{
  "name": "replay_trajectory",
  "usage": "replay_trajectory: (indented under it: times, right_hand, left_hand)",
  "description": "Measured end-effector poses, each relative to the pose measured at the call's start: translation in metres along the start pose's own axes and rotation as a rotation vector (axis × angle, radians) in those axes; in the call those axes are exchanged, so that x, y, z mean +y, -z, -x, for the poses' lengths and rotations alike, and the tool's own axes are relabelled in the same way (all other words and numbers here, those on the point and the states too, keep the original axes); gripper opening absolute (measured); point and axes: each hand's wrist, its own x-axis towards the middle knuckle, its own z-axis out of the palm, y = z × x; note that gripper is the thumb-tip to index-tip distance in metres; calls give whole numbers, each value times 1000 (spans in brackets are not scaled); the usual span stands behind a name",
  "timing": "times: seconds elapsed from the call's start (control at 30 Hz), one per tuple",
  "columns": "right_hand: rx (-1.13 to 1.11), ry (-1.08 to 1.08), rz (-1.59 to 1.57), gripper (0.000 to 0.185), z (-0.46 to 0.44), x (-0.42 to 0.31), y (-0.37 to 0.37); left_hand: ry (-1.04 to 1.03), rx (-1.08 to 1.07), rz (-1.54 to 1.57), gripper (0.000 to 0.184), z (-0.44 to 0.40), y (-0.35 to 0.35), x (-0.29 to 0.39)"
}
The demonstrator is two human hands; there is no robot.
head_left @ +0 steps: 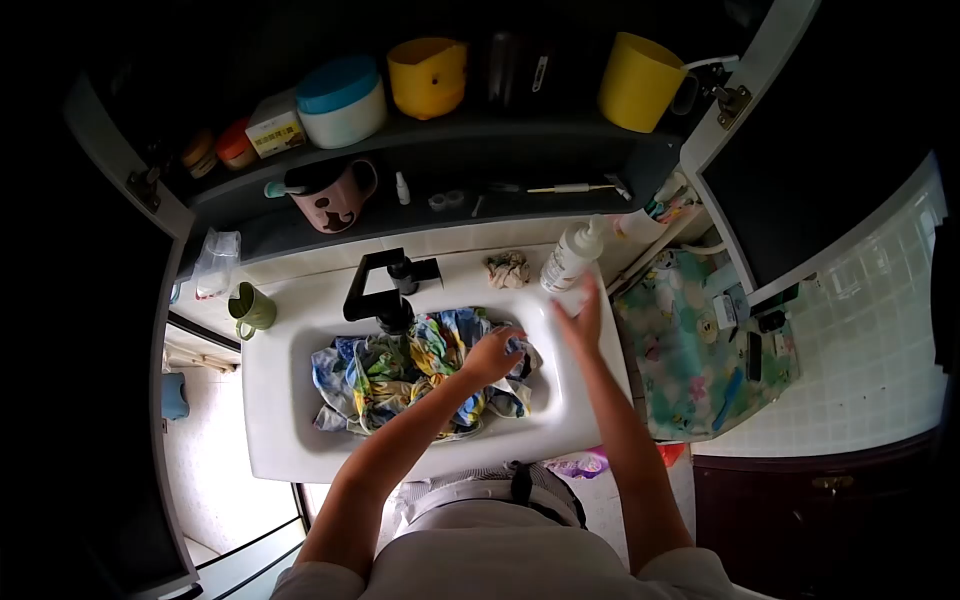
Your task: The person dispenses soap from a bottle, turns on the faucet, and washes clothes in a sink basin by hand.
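Colourful patterned cloth point(385, 375) lies bunched in the white sink point(575, 420), under the black tap point(392, 300). Over the cloth's right part is my left hand point(492, 357), its fingers apart and nothing seen in them. My right hand point(583, 315) is at the sink's right rim, just below a white pump bottle point(572, 257), with thumb and fingers spread. Whether its fingertips touch the bottle is unclear. A crumpled beige cloth point(508, 269) rests on the back rim, left of the bottle.
A green cup point(254, 308) stands at the sink's back left corner. Shelves above hold a pink mug point(335, 203), yellow containers point(428, 80) and a blue-lidded jar point(342, 105). Open cabinet doors flank both sides. To the right, a floral cover point(675, 360) bears small items.
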Motion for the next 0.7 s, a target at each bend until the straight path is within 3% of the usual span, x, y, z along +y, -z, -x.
replay_trajectory:
  times: [0.13,0.23,0.33,0.43,0.5,0.7]
  right_hand:
    - [71,69,-5,98,-35,20,18]
    - [-83,156,-429,100,-53,35,-2]
    - [-217,1,-605,96,-60,49,-16]
    - [-273,-141,-577,87,-59,60,-33]
    - [-191,-114,-533,78,-54,60,-37]
    - [-187,-136,-551,68,-17,7,-11]
  left_hand:
    - [-48,49,152,34,-19,-34,26]
    - [-24,33,203,32,-20,-48,28]
    - [58,54,225,31,-17,-53,24]
    - [130,103,262,33,-14,-54,5]
    - [112,197,292,35,-14,-57,-3]
    - [-23,434,112,87,-6,-75,9]
